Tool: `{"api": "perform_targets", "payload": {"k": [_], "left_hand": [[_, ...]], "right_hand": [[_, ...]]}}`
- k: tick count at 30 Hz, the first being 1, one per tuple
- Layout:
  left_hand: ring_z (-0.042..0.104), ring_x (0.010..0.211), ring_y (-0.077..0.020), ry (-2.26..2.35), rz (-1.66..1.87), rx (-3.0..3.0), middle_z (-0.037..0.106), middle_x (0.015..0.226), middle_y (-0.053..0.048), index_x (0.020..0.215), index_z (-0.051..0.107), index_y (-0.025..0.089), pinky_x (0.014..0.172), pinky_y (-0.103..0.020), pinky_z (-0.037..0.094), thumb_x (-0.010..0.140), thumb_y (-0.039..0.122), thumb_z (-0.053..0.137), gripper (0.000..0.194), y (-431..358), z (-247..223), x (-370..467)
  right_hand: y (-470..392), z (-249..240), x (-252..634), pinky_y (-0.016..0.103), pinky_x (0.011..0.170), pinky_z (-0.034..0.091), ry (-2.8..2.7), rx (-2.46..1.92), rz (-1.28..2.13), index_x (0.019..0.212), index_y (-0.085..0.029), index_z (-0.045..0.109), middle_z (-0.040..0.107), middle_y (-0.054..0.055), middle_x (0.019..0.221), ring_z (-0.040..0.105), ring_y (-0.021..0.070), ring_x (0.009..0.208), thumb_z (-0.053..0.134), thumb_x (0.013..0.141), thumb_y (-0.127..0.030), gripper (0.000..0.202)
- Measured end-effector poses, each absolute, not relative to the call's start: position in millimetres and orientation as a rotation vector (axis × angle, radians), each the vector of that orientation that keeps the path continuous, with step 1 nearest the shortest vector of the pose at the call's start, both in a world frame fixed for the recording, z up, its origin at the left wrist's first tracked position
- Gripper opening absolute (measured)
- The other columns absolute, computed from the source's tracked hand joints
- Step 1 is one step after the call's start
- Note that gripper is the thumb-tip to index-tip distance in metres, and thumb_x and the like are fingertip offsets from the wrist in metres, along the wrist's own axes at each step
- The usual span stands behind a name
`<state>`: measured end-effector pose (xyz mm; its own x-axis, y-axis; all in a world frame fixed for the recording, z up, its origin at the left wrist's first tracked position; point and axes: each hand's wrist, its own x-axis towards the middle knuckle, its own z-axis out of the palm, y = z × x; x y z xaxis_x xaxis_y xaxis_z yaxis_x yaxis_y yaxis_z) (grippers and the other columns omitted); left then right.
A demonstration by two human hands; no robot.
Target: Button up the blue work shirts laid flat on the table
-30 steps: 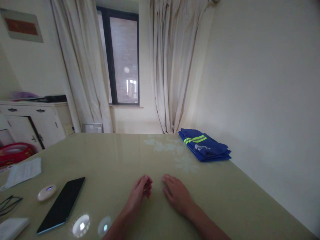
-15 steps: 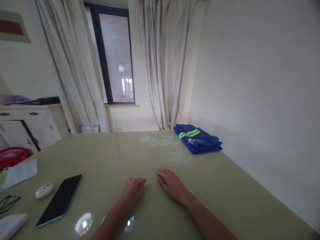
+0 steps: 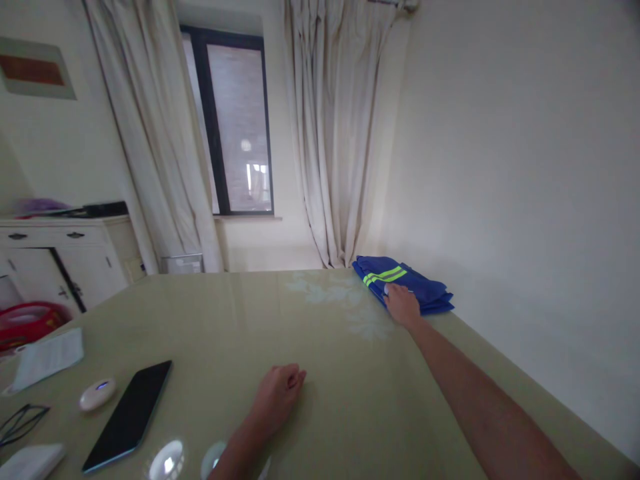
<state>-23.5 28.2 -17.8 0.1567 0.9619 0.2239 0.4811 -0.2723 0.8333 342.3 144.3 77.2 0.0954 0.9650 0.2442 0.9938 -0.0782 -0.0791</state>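
Observation:
A folded blue garment (image 3: 407, 283) with two bright green stripes lies at the far right of the olive-green table (image 3: 225, 320), close to the wall. My right hand (image 3: 401, 305) is stretched out to it, fingers resting on its near edge; whether it grips the cloth I cannot tell. My left hand (image 3: 278, 393) rests on the table near me, fingers loosely curled, holding nothing.
At the near left lie a black phone (image 3: 128, 413), a small white oval device (image 3: 97, 393), glasses (image 3: 17, 421), a paper sheet (image 3: 47, 357) and a white object (image 3: 30, 461). A white cabinet (image 3: 60, 257), curtains (image 3: 327, 140) and a window (image 3: 235, 123) stand behind the table.
My right hand has left the table's middle and reached far forward and right to the blue garment. My left hand stays near me, fingers curled. The camera has shifted slightly.

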Motion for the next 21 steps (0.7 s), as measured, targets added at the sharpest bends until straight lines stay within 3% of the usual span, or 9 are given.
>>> {"api": "perform_targets", "payload": {"k": [6, 11, 14, 17, 21], "left_hand": [[0.026, 0.055, -0.0138, 1.359, 1.064, 1.824, 0.031, 0.052, 0.007, 0.052, 0.034, 0.024, 0.060, -0.031, 0.015, 0.081, 0.043, 0.066, 0.047, 31.4, -17.8, -22.3], [0.025, 0.056, -0.0132, 1.380, 1.046, 1.841, 0.027, 0.055, 0.008, 0.055, 0.028, 0.025, 0.060, -0.031, 0.015, 0.085, 0.042, 0.061, 0.048, 35.0, -16.9, -24.3], [0.025, 0.056, -0.0130, 1.373, 1.054, 1.843, 0.026, 0.055, 0.008, 0.055, 0.028, 0.024, 0.059, -0.030, 0.016, 0.085, 0.042, 0.062, 0.049, 36.6, -18.4, -24.3], [0.025, 0.055, -0.0130, 1.368, 1.056, 1.849, 0.028, 0.054, 0.008, 0.054, 0.031, 0.024, 0.059, -0.030, 0.018, 0.086, 0.044, 0.063, 0.049, 36.3, -20.0, -23.1], [0.040, 0.059, -0.0153, 1.384, 1.187, 1.817, 0.046, 0.061, 0.005, 0.067, 0.048, 0.024, 0.060, -0.028, 0.027, 0.088, 0.047, 0.062, 0.035, 28.8, -13.1, -22.7]], "right_hand": [[140.4, 66.3, 376.6, 0.038, 0.084, 0.050, -1.714, -2.410, -0.113, 0.117, -0.018, 0.072, 0.074, 0.019, 0.109, 0.071, 0.0302, 0.102, 0.051, 0.093, -0.016, 0.032], [148.2, 92.1, 366.7, 0.040, 0.086, 0.049, -1.648, -2.332, -0.235, 0.118, -0.011, 0.072, 0.073, 0.022, 0.109, 0.069, 0.0321, 0.103, 0.043, 0.095, -0.018, 0.037], [148.8, 129.5, 346.8, 0.039, 0.099, 0.044, -1.710, -2.120, -0.369, 0.128, -0.014, 0.065, 0.069, 0.018, 0.124, 0.061, 0.0291, 0.117, 0.038, 0.100, -0.023, 0.040], [118.6, 152.9, 304.4, 0.039, 0.105, 0.040, -1.869, -1.696, -0.376, 0.123, -0.017, 0.067, 0.070, 0.013, 0.122, 0.059, 0.0273, 0.116, 0.039, 0.101, -0.031, 0.038], [41.3, 135.5, 232.0, 0.035, 0.101, 0.044, -2.354, -1.207, 0.119, 0.120, -0.029, 0.070, 0.073, 0.004, 0.115, 0.063, 0.0239, 0.109, 0.043, 0.102, -0.043, 0.035]]}}
